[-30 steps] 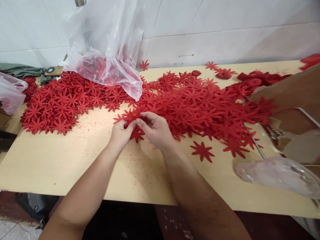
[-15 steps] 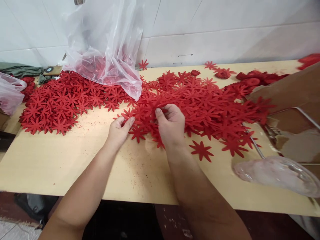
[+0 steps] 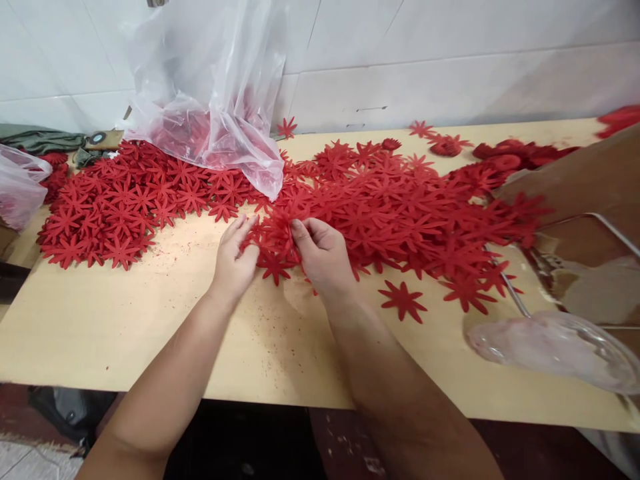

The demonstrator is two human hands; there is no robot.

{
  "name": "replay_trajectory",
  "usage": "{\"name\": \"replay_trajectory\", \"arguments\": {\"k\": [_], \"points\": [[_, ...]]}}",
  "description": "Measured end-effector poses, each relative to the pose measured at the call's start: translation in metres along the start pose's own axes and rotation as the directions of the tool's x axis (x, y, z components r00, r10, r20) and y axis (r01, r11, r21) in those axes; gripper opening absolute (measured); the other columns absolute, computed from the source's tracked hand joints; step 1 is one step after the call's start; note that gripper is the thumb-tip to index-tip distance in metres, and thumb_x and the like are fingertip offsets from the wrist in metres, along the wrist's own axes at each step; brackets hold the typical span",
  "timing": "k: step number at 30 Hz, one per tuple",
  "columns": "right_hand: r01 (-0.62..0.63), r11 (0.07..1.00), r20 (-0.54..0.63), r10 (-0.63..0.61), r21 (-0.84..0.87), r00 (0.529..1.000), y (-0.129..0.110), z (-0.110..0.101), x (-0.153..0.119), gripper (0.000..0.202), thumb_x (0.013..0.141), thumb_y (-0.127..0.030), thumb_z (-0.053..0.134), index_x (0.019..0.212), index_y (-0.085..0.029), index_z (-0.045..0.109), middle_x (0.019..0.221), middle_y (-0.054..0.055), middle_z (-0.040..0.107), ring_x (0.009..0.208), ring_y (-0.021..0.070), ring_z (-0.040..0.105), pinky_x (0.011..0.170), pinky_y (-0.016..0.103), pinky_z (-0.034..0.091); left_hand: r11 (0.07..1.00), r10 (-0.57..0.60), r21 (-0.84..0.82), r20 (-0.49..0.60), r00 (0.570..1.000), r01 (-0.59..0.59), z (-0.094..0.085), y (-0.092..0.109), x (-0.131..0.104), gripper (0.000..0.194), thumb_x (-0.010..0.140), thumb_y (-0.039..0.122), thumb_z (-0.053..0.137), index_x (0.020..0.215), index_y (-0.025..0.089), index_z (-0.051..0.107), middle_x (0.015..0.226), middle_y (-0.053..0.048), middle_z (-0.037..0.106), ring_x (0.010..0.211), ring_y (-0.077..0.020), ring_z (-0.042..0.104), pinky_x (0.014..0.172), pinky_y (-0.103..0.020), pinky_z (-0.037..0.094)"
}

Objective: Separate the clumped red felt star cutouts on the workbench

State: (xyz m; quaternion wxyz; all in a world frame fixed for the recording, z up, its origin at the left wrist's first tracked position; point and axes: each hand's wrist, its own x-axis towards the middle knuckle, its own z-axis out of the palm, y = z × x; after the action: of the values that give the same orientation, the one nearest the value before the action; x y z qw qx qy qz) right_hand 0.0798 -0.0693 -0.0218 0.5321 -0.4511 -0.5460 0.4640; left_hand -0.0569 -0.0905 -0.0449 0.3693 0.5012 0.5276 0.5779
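My right hand (image 3: 325, 257) pinches a red flower-shaped cutout (image 3: 291, 245) between thumb and fingers, at the near edge of a wide pile of red cutouts (image 3: 410, 213). Just left of it, my left hand (image 3: 237, 257) has its thumb and fingers apart, close to the red petals; nothing is clearly gripped in it. A loose cutout (image 3: 275, 267) lies on the table between the hands. Another single cutout (image 3: 403, 301) lies to the right of my right forearm.
A second red pile (image 3: 120, 207) covers the table's left part. A clear plastic bag (image 3: 215, 127) hangs over it. On the right are a cardboard box (image 3: 590, 193) and a plastic-wrapped item (image 3: 555, 347) beside a metal rod. A tiled wall stands behind the table (image 3: 165, 333).
My right hand has moved left, toward my left hand, with red material in its pinch. My left hand's fingers have spread and reach farther up.
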Motion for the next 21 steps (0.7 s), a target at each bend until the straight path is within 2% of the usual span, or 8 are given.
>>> {"name": "replay_trajectory", "arguments": {"k": [2,4,7,9,11,15,21], "points": [[0.017,1.000,0.028,-0.016,-0.025,0.999,0.001,0.001,-0.002,0.050,0.070,-0.062,0.062,0.053,-0.020,0.043,0.047,-0.006,0.036,0.045,0.0055,0.029,0.043,0.023,0.027,0.985,-0.031,-0.166,0.040,0.999,0.037,0.000,0.006,-0.001,0.027,0.078,0.035,0.060,0.098,0.020,0.070,0.118,-0.008,0.066,0.121,-0.0225,0.054,0.112,-0.041,0.031],[0.027,0.999,0.067,-0.024,-0.040,0.997,0.003,0.004,-0.004,0.046,0.073,-0.058,0.063,0.055,-0.019,0.044,0.049,-0.006,0.038,0.046,0.0058,0.032,0.044,0.023,0.030,0.941,-0.092,-0.313,0.132,0.987,0.130,0.003,0.012,-0.004,0.031,0.078,0.046,0.061,0.089,0.019,0.070,0.099,-0.007,0.071,0.102,-0.0205,0.063,0.101,-0.039,0.042],[0.030,1.000,0.146,-0.030,-0.003,0.989,0.007,0.008,-0.007,0.033,0.073,-0.049,0.067,0.066,-0.019,0.053,0.060,-0.003,0.053,0.054,0.0083,0.046,0.054,0.023,0.041,0.888,-0.175,-0.389,0.205,0.963,0.244,0.008,0.018,-0.008,0.030,0.069,0.045,0.071,0.082,0.018,0.068,0.084,-0.003,0.070,0.081,-0.0152,0.064,0.084,-0.032,0.049],[0.029,0.998,0.208,-0.041,0.060,0.977,0.009,0.009,-0.007,0.029,0.073,-0.047,0.068,0.077,-0.020,0.057,0.074,0.000,0.062,0.067,0.0116,0.057,0.067,0.026,0.048,0.889,-0.194,-0.386,0.175,0.965,0.248,0.009,0.018,-0.008,0.028,0.065,0.040,0.076,0.081,0.018,0.068,0.080,-0.001,0.070,0.077,-0.0125,0.063,0.080,-0.028,0.048],[0.016,0.996,0.263,-0.039,0.091,0.964,0.010,0.009,-0.007,0.031,0.072,-0.048,0.069,0.084,-0.021,0.059,0.082,0.001,0.065,0.076,0.0139,0.060,0.074,0.029,0.050,0.894,-0.198,-0.385,0.115,0.973,0.227,0.008,0.018,-0.005,0.024,0.066,0.038,0.075,0.077,0.018,0.068,0.076,0.000,0.069,0.074,-0.0110,0.061,0.078,-0.027,0.047],[-0.050,0.997,0.307,0.030,0.056,0.951,0.011,0.008,-0.006,0.033,0.068,-0.045,0.073,0.082,-0.020,0.058,0.077,0.001,0.065,0.070,0.0134,0.060,0.068,0.029,0.051,0.853,-0.264,-0.454,0.054,0.963,0.259,0.006,0.016,-0.002,0.022,0.069,0.039,0.071,0.070,0.017,0.066,0.067,0.002,0.066,0.067,-0.0090,0.059,0.075,-0.025,0.047],[-0.113,0.991,0.250,0.093,0.066,0.964,0.013,0.009,-0.005,0.029,0.063,-0.038,0.075,0.078,-0.019,0.058,0.072,0.000,0.063,0.064,0.0117,0.058,0.063,0.027,0.050,0.786,-0.347,-0.544,0.004,0.938,0.294,0.008,0.017,-0.002,0.018,0.071,0.032,0.069,0.069,0.017,0.059,0.062,0.004,0.064,0.059,-0.0076,0.058,0.069,-0.022,0.047]]}}
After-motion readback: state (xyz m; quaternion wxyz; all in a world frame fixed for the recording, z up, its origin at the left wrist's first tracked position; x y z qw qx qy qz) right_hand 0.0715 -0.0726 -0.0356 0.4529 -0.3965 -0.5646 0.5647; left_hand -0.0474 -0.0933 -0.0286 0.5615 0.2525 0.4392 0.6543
